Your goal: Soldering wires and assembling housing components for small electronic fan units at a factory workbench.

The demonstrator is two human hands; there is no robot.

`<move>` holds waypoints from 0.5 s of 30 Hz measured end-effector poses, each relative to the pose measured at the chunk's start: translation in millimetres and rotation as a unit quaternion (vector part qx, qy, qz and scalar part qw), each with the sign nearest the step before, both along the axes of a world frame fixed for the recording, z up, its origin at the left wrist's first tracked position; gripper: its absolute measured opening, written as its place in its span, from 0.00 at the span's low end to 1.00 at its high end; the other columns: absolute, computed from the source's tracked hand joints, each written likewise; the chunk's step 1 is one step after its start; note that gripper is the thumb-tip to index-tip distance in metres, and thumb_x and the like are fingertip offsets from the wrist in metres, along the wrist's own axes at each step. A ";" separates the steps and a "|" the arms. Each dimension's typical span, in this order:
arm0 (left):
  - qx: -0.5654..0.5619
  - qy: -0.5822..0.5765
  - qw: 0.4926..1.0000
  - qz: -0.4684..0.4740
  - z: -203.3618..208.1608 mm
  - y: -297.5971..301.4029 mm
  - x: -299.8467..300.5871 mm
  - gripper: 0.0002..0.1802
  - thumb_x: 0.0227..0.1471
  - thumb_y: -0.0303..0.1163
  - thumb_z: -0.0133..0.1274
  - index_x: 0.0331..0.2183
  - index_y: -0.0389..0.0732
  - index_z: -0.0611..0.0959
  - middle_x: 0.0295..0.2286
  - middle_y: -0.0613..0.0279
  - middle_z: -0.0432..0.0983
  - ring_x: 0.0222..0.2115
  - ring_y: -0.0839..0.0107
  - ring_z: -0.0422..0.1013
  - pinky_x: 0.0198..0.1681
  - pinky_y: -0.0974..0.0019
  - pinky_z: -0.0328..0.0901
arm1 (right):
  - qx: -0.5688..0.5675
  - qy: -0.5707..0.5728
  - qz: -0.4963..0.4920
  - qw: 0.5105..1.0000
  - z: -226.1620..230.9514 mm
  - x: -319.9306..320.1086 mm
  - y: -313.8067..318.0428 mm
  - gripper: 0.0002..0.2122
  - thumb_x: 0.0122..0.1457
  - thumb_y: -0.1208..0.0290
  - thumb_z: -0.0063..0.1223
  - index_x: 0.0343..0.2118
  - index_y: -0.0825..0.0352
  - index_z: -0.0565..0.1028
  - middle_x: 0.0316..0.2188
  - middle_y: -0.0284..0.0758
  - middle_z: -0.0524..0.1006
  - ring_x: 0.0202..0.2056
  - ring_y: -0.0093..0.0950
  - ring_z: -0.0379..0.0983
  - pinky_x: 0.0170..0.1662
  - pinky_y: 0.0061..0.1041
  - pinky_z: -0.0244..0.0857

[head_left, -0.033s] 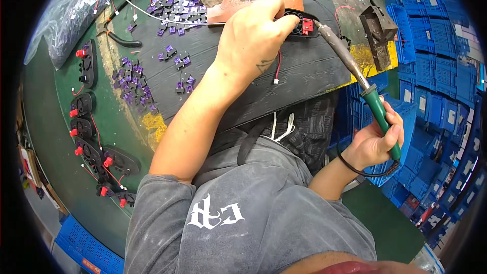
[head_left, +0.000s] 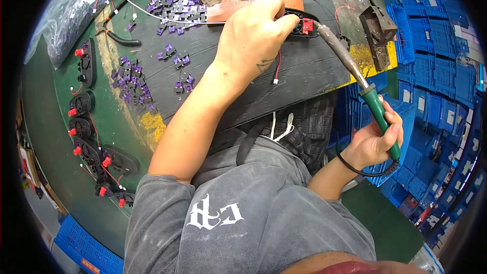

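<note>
Head view: clasped in the right hand (head_left: 373,144), one green-handled, metal-barrelled soldering iron (head_left: 366,90), tip just beside one red block (head_left: 307,27). Beneath the bent left hand (head_left: 253,33), one black rounded casing (head_left: 296,31); fingertip pinch hidden, impossible to tell. Farther left, seven rounded black housings (head_left: 122,161) with red parts, many small purple-and-black pieces (head_left: 133,78).

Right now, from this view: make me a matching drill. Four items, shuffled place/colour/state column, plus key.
Things
1. soldering iron
2. red block
3. pliers
4. plastic bag

Place, colour or state
A. see-through, at the picture's upper left
B. just right of the left hand
C. black handles with some orange
D. held in the right hand

Pairs: 1-D, 2-B, 3-C, 4-A
</note>
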State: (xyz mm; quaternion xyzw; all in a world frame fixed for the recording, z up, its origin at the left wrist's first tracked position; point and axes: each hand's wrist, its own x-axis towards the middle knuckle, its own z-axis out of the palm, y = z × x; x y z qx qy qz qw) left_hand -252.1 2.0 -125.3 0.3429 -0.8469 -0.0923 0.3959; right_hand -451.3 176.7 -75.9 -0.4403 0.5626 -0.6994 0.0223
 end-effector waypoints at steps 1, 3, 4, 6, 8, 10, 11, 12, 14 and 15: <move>-0.008 0.000 1.000 0.003 0.0 -0.6 -0.3 0.14 0.39 0.21 0.55 0.32 0.43 0.85 0.26 0.62 0.71 0.27 0.65 0.72 0.30 0.64 0.68 | 0.003 -0.003 0.002 1.000 -1.4 -0.3 -0.6 0.14 0.60 0.70 0.42 0.27 0.79 0.73 0.30 0.47 0.74 0.34 0.44 0.77 0.45 0.45 0.73; -0.014 0.003 1.000 0.008 -0.3 -0.9 -0.5 0.13 0.39 0.22 0.55 0.32 0.43 0.85 0.26 0.62 0.71 0.27 0.65 0.72 0.30 0.64 0.68 | 0.008 -0.003 0.005 1.000 -2.1 0.3 -1.8 0.14 0.60 0.70 0.42 0.27 0.79 0.72 0.30 0.47 0.74 0.34 0.44 0.77 0.45 0.45 0.73; -0.009 0.004 1.000 0.006 -0.4 -0.6 -0.4 0.13 0.39 0.22 0.54 0.32 0.43 0.85 0.26 0.62 0.71 0.26 0.65 0.72 0.30 0.64 0.68 | 0.010 -0.003 0.004 1.000 -2.3 1.4 -2.2 0.14 0.60 0.70 0.42 0.27 0.79 0.72 0.30 0.47 0.74 0.34 0.44 0.77 0.45 0.45 0.73; -0.004 0.006 1.000 0.004 -1.7 -0.9 -0.8 0.13 0.39 0.22 0.54 0.32 0.43 0.84 0.25 0.62 0.71 0.26 0.65 0.72 0.30 0.64 0.68 | 0.013 -0.002 0.004 1.000 -3.7 1.6 -3.0 0.14 0.60 0.70 0.42 0.27 0.79 0.72 0.30 0.47 0.74 0.35 0.44 0.77 0.45 0.45 0.73; -0.010 0.007 1.000 0.001 0.5 -1.7 -0.1 0.13 0.40 0.22 0.53 0.32 0.43 0.84 0.25 0.62 0.71 0.26 0.65 0.72 0.29 0.64 0.68 | 0.014 -0.010 -0.002 1.000 -3.4 1.1 -4.2 0.14 0.60 0.70 0.42 0.27 0.79 0.72 0.29 0.46 0.73 0.35 0.44 0.76 0.45 0.45 0.73; -0.011 0.009 1.000 0.000 0.5 -2.3 0.8 0.13 0.40 0.22 0.53 0.32 0.43 0.84 0.25 0.62 0.71 0.26 0.64 0.72 0.29 0.64 0.67 | 0.014 -0.013 -0.001 1.000 -2.4 1.3 -5.2 0.14 0.60 0.70 0.42 0.27 0.79 0.72 0.29 0.46 0.73 0.35 0.44 0.76 0.45 0.46 0.73; -0.012 0.011 1.000 -0.003 -0.1 -2.7 0.8 0.13 0.40 0.22 0.53 0.32 0.43 0.84 0.25 0.62 0.71 0.26 0.64 0.72 0.29 0.64 0.67 | 0.013 -0.016 -0.002 1.000 -2.3 1.1 -5.6 0.14 0.60 0.70 0.43 0.27 0.79 0.72 0.29 0.46 0.73 0.35 0.44 0.76 0.45 0.46 0.72; -0.011 0.012 1.000 -0.002 -0.1 -2.9 0.5 0.13 0.40 0.22 0.53 0.32 0.43 0.84 0.25 0.62 0.71 0.26 0.64 0.72 0.29 0.64 0.67 | 0.014 -0.015 -0.001 1.000 -2.5 0.6 -5.7 0.14 0.60 0.70 0.43 0.27 0.79 0.72 0.29 0.46 0.73 0.35 0.44 0.76 0.45 0.46 0.72; -0.014 0.010 1.000 -0.002 -0.3 -2.5 -0.2 0.13 0.41 0.22 0.53 0.32 0.43 0.84 0.25 0.62 0.70 0.26 0.64 0.72 0.29 0.64 0.67 | 0.008 -0.013 0.003 1.000 -3.2 0.1 -4.5 0.14 0.60 0.69 0.43 0.27 0.78 0.73 0.30 0.46 0.73 0.35 0.44 0.77 0.45 0.46 0.72; -0.013 0.011 1.000 -0.002 -0.8 -2.4 -0.2 0.13 0.41 0.22 0.53 0.32 0.43 0.84 0.25 0.62 0.70 0.26 0.64 0.72 0.29 0.64 0.67 | 0.008 -0.012 0.003 1.000 -3.3 0.5 -4.6 0.14 0.60 0.69 0.43 0.27 0.78 0.73 0.30 0.46 0.73 0.35 0.44 0.77 0.45 0.46 0.72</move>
